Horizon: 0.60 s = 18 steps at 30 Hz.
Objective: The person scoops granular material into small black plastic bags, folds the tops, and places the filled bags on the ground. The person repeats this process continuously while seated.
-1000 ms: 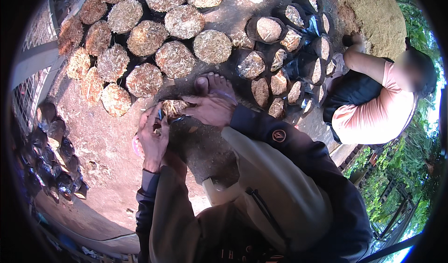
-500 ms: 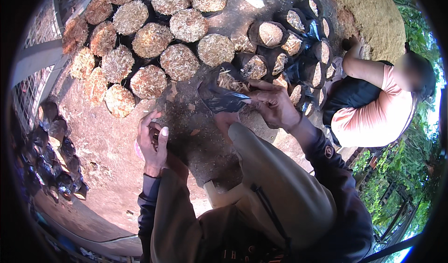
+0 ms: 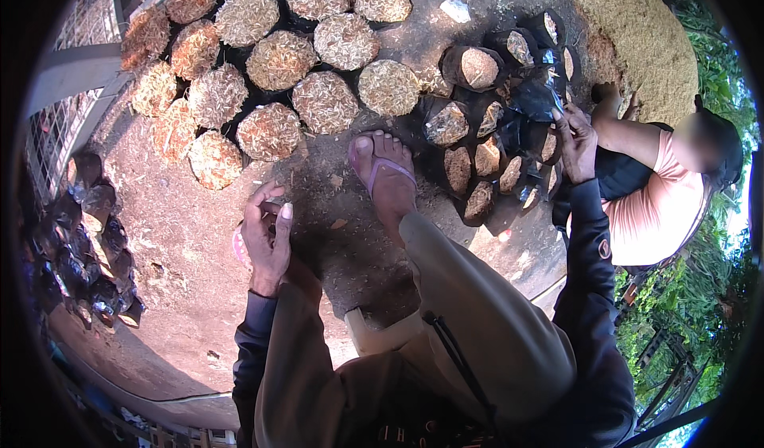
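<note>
My right hand [image 3: 574, 142] is reached out among black plastic bags at the right, fingers pinched on the edge of a shiny black plastic bag [image 3: 535, 100]. Its contents cannot be seen. Around it stand several small black bags filled with brown crumbly material, one of them a filled bag [image 3: 479, 68] with its top wide apart. My left hand [image 3: 267, 237] hovers over my left knee, holding nothing, with thumb and fingers apart and loosely curled. Between my hands, my sandalled foot [image 3: 387, 181] rests on the ground.
Rows of larger black bags topped with pale shavings [image 3: 326, 102] fill the far left. A crouching person [image 3: 645, 177] works close by at the right, one arm near my right hand, beside a sawdust heap [image 3: 637, 34]. More dark bags [image 3: 87, 241] lie by the mesh fence.
My right hand has moved right and away from me, from a straw-filled black bag over my foot to the bag group. That bag no longer covers my foot. The view has shifted slightly.
</note>
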{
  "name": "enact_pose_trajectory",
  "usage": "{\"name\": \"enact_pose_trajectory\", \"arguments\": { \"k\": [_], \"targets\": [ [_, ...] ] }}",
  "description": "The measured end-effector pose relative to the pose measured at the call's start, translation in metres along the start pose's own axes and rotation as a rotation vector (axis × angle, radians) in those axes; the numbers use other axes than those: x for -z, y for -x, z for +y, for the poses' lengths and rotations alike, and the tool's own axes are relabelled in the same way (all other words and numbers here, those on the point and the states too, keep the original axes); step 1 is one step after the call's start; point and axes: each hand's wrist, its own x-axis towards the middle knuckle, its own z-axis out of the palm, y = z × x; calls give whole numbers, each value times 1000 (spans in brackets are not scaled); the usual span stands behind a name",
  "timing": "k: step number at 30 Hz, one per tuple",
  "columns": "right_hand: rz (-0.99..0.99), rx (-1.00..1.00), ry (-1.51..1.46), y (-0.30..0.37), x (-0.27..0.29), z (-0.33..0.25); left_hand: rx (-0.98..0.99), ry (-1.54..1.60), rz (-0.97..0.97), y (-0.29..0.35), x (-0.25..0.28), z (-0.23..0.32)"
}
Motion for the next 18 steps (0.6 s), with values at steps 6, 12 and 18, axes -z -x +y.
{"name": "enact_pose_trajectory", "arguments": {
  "k": [6, 12, 18],
  "targets": [
    [-2, 204, 282, 0, -31, 9, 43, 31, 17, 0, -1, -1],
    [-3, 64, 284, 4, -25, -5, 79, 35, 8, -1, -1, 3],
    [-17, 256, 162, 3, -14, -7, 79, 18, 38, -3, -1, 6]
  ]
}}
